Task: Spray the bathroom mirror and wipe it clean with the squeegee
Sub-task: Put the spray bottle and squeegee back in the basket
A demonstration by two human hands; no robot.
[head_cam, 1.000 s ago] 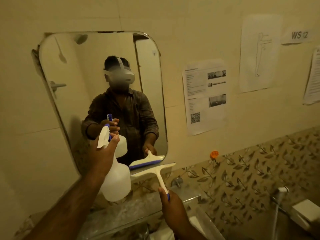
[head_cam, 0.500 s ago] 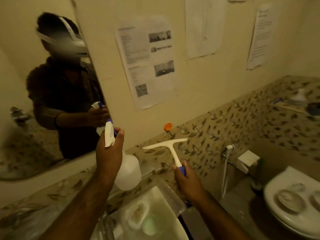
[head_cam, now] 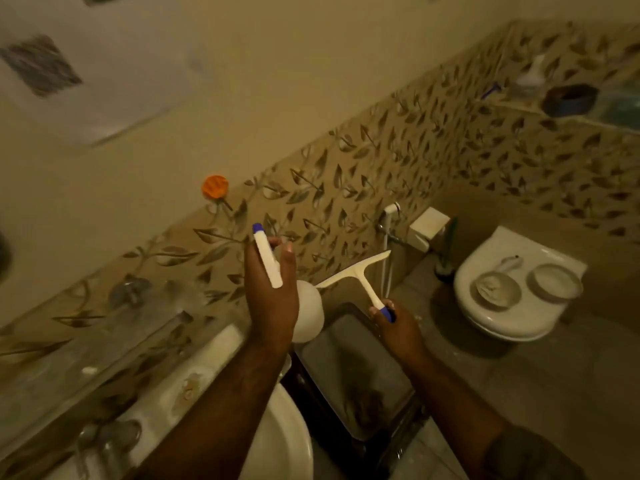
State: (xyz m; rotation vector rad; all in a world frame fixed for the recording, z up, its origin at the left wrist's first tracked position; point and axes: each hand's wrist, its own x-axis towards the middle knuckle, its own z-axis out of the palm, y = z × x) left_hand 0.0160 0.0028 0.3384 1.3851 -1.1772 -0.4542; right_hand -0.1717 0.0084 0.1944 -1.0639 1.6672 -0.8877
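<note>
My left hand (head_cam: 272, 292) grips a white spray bottle (head_cam: 310, 315) by its neck, the white trigger head with a blue tip pointing up and away. My right hand (head_cam: 398, 329) is closed on the blue end of the handle of a white squeegee (head_cam: 356, 270), whose blade is tilted up to the right above a dark tray. The mirror is out of view to the left.
A white basin (head_cam: 287, 445) sits below my left arm, with a glass shelf (head_cam: 104, 341) on the leaf-patterned wall. A dark tray (head_cam: 356, 368) lies under my hands. At the right stands a closed toilet (head_cam: 512, 296) with two bowls on its lid. An orange hook (head_cam: 215, 189) sticks to the wall.
My view has swung right and down, so the mirror has left the frame. Both hands with the bottle and squeegee have come away from the mirror and now hover over the tray.
</note>
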